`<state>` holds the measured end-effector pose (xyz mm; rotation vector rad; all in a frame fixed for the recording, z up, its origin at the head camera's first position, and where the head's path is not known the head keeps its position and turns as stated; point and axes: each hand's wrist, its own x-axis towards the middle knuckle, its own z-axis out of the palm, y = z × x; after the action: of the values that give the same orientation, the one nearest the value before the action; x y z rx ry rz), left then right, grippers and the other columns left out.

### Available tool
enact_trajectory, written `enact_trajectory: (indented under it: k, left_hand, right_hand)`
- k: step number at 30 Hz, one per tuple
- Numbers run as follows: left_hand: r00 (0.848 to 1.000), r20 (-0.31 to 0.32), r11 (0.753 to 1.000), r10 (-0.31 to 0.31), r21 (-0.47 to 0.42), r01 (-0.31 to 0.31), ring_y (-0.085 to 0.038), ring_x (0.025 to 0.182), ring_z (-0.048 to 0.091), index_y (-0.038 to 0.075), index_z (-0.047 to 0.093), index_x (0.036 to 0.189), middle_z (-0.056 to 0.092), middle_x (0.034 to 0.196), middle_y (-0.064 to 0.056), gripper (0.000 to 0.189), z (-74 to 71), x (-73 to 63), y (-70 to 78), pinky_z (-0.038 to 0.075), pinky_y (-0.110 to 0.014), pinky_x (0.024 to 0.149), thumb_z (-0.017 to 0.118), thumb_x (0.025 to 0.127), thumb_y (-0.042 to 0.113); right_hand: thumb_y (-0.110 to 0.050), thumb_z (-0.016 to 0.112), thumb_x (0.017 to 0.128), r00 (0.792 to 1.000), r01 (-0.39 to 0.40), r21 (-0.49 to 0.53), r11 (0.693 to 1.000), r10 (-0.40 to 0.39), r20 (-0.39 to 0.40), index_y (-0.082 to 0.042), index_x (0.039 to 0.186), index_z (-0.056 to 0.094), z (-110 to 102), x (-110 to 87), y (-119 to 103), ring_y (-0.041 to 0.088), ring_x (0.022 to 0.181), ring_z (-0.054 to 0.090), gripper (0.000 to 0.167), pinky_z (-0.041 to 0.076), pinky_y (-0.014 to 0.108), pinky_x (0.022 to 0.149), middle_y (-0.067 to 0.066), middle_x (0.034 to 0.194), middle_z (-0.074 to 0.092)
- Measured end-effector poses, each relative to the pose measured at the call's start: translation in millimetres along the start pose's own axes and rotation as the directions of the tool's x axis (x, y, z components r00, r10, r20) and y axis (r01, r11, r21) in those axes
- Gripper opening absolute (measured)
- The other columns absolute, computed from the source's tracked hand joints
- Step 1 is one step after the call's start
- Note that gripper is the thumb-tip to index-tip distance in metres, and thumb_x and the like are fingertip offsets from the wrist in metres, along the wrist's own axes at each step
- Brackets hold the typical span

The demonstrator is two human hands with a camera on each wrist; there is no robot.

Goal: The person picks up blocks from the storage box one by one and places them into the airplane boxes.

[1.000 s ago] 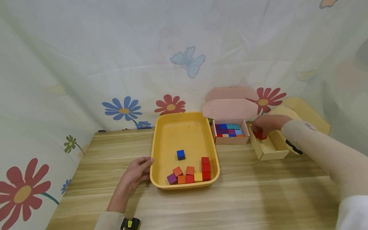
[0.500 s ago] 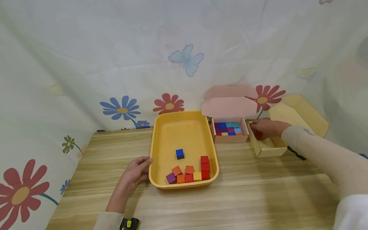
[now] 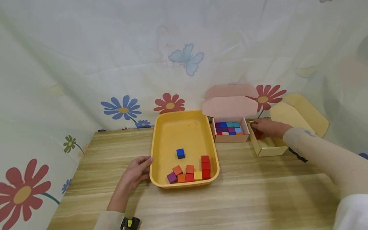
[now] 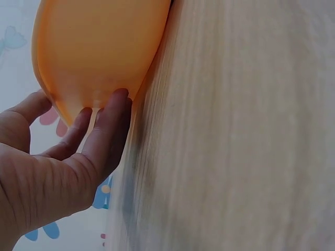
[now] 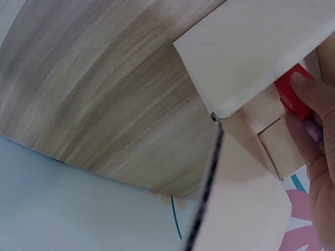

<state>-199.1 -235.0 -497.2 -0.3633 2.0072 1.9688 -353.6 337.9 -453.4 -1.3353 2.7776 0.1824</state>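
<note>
My left hand (image 3: 137, 172) grips the side of the yellow plastic tray (image 3: 181, 131), its thumb at the rim and fingers against the outer wall (image 4: 99, 57). Inside a small cream-yellow cardboard box (image 3: 271, 152) at the right, my right hand (image 3: 268, 127) holds a red cube (image 5: 294, 94) between thumb and fingers, near the box's left wall. The hand covers part of the red in the head view. In the tray lie a blue cube (image 3: 180, 153), a purple cube (image 3: 172, 177), a yellow cube (image 3: 198, 176), several red cubes (image 3: 205, 166) and orange cubes (image 3: 181, 178).
Between tray and cream-yellow box stands a pink cardboard box (image 3: 231, 138), lid raised, holding several coloured cubes. The cream-yellow box's lid (image 3: 302, 115) leans open behind the right forearm. A flower-printed cloth (image 3: 129, 64) hangs behind the wooden table (image 3: 230, 204).
My right hand has moved slightly deeper toward the far left corner of the cream-yellow box, covering more of the red cube. The left hand and the tray's cubes stay as they were.
</note>
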Motion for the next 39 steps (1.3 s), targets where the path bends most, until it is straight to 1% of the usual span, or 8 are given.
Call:
enact_trajectory:
  k: [10, 14, 18, 23, 27, 30, 33, 39]
  left_hand:
    - [1.000, 0.000, 1.000, -0.002, -0.004, 0.002, -0.027, 0.100, 0.071, -0.007, 0.045, 0.144, 0.059, 0.133, -0.027, 0.062, 1.7, -1.2, 0.5, 0.060, -0.043, 0.083, 0.067, 0.100, 0.032]
    - [1.000, -0.001, 1.000, 0.002, -0.003, -0.002, -0.027, 0.098, 0.071, -0.007, 0.046, 0.143, 0.060, 0.131, -0.026, 0.061, 2.1, -0.5, 1.0, 0.061, -0.043, 0.082, 0.067, 0.100, 0.031]
    - [1.000, -0.001, 1.000, -0.014, 0.003, 0.014, -0.027, 0.099, 0.071, -0.007, 0.045, 0.144, 0.059, 0.132, -0.026, 0.061, 2.6, -1.3, 1.2, 0.061, -0.043, 0.082, 0.066, 0.101, 0.030]
    - [1.000, -0.009, 1.000, -0.011, -0.002, 0.011, -0.028, 0.100, 0.071, -0.007, 0.046, 0.143, 0.059, 0.133, -0.027, 0.058, 3.0, -2.3, 0.9, 0.061, -0.043, 0.082, 0.065, 0.102, 0.028]
    - [1.000, -0.007, 1.000, -0.008, -0.004, 0.008, -0.028, 0.098, 0.071, -0.007, 0.048, 0.141, 0.060, 0.130, -0.026, 0.057, 3.7, -2.8, -0.9, 0.061, -0.043, 0.081, 0.066, 0.101, 0.029]
    - [1.000, -0.002, 1.000, -0.010, -0.006, 0.010, -0.027, 0.098, 0.072, -0.007, 0.049, 0.140, 0.062, 0.129, -0.025, 0.057, 4.5, -3.2, -2.9, 0.061, -0.042, 0.081, 0.067, 0.101, 0.029]
    - [1.000, -0.007, 1.000, -0.005, -0.010, 0.005, -0.028, 0.099, 0.071, -0.007, 0.049, 0.140, 0.061, 0.130, -0.026, 0.057, 4.5, -3.9, -3.2, 0.061, -0.043, 0.082, 0.067, 0.101, 0.030]
    - [1.000, 0.010, 1.000, 0.006, 0.006, -0.006, -0.028, 0.101, 0.071, -0.007, 0.047, 0.142, 0.060, 0.131, -0.026, 0.060, 1.2, -4.3, 0.6, 0.061, -0.043, 0.082, 0.066, 0.101, 0.032]
  right_hand:
    - [-0.008, 0.092, 0.072, 1.000, -0.006, 0.053, 0.999, 0.006, 0.002, -0.002, 0.102, 0.061, -3.5, -4.7, -4.0, 0.028, 0.082, 0.057, 0.043, 0.056, 0.046, 0.075, 0.011, 0.093, 0.057]
    - [-0.007, 0.091, 0.074, 0.999, -0.028, 0.055, 0.998, 0.027, 0.029, -0.004, 0.105, 0.063, -2.7, -5.1, -4.6, 0.027, 0.086, 0.059, 0.042, 0.058, 0.045, 0.080, 0.011, 0.096, 0.060]
    - [-0.006, 0.090, 0.075, 0.997, -0.042, 0.096, 0.994, 0.035, 0.075, -0.006, 0.111, 0.065, -4.6, -3.9, -3.6, 0.026, 0.091, 0.060, 0.043, 0.058, 0.046, 0.084, 0.011, 0.103, 0.062]
    - [-0.005, 0.087, 0.079, 0.987, -0.086, 0.212, 0.974, 0.055, 0.149, -0.011, 0.113, 0.069, -16.4, -0.9, -0.5, 0.022, 0.094, 0.058, 0.039, 0.058, 0.042, 0.085, 0.005, 0.105, 0.061]
    - [-0.005, 0.085, 0.081, 0.984, -0.112, 0.215, 0.970, 0.079, 0.158, -0.012, 0.108, 0.074, -34.1, 1.4, 2.1, 0.020, 0.091, 0.057, 0.030, 0.059, 0.039, 0.082, 0.003, 0.100, 0.064]
    - [-0.007, 0.086, 0.080, 0.990, -0.103, 0.177, 0.979, 0.083, 0.117, -0.010, 0.103, 0.076, -49.3, 2.0, 0.2, 0.022, 0.090, 0.061, 0.025, 0.060, 0.039, 0.082, 0.005, 0.098, 0.067]
    - [-0.007, 0.086, 0.081, 0.994, -0.096, 0.181, 0.979, 0.086, 0.061, -0.010, 0.101, 0.075, -65.6, 4.0, -7.3, 0.025, 0.092, 0.065, 0.023, 0.060, 0.041, 0.084, 0.006, 0.099, 0.069]
    - [-0.007, 0.085, 0.082, 0.998, -0.034, 0.188, 0.982, 0.043, -0.044, -0.010, 0.101, 0.074, -92.3, 14.8, -39.6, 0.029, 0.101, 0.064, 0.023, 0.059, 0.043, 0.088, 0.007, 0.104, 0.069]
